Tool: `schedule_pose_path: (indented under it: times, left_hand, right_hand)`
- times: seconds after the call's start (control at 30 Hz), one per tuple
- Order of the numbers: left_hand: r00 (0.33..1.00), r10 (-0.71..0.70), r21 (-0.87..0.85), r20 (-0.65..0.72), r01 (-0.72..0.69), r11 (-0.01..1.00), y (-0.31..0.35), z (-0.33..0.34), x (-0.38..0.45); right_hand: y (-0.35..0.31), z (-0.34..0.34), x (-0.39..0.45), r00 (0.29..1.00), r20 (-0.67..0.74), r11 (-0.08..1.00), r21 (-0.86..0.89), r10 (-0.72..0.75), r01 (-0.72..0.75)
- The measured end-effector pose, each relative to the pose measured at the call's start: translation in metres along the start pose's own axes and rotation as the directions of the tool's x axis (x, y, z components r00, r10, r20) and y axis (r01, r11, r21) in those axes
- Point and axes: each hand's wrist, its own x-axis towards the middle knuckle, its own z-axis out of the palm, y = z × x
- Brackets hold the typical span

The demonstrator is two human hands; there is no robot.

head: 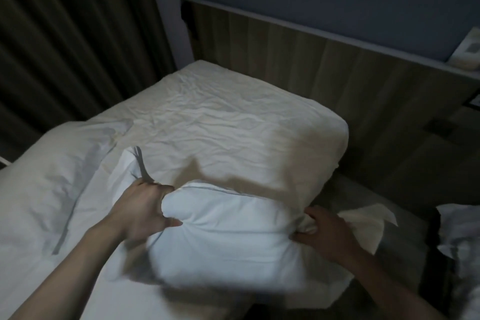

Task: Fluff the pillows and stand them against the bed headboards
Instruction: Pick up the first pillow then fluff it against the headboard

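Note:
A white pillow (228, 236) lies at the near edge of the bed, blurred by motion. My left hand (142, 208) grips its left end, fingers curled into the fabric. My right hand (324, 231) grips its right end, bunching the loose pillowcase flap. Beyond the pillow the wrinkled white mattress sheet (220, 122) stretches bare up to the wooden headboard (324, 60), which runs along the wall at the back right.
A rumpled white duvet (44, 176) lies on the left of the bed. Dark curtains (65, 34) hang at the left. White bedding of a second bed (462, 241) shows at the right edge, across a dark gap. A small device (467, 52) sits on the headboard ledge.

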Motion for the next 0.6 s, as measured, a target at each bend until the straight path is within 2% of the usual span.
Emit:
schedule_pose_path:
  times: [0.13, 0.37, 0.6]
  left_hand:
    - [0.999, 0.027, 0.019, -0.035, -0.026, 0.999, 0.019, -0.003, 0.052]
    - [0.993, 0.097, -0.004, -0.072, -0.098, 0.995, 0.037, 0.000, 0.168]
    - [0.985, 0.151, -0.029, -0.078, -0.154, 0.988, 0.066, 0.000, 0.270]
  right_hand:
    - [0.012, -0.039, 0.027, 0.998, -0.040, 0.999, 0.008, -0.049, 0.050]
    - [0.055, -0.089, 0.082, 0.990, -0.134, 0.993, 0.107, -0.035, 0.049]
    - [0.094, -0.144, 0.127, 0.973, -0.231, 0.991, 0.134, 0.007, 0.024]
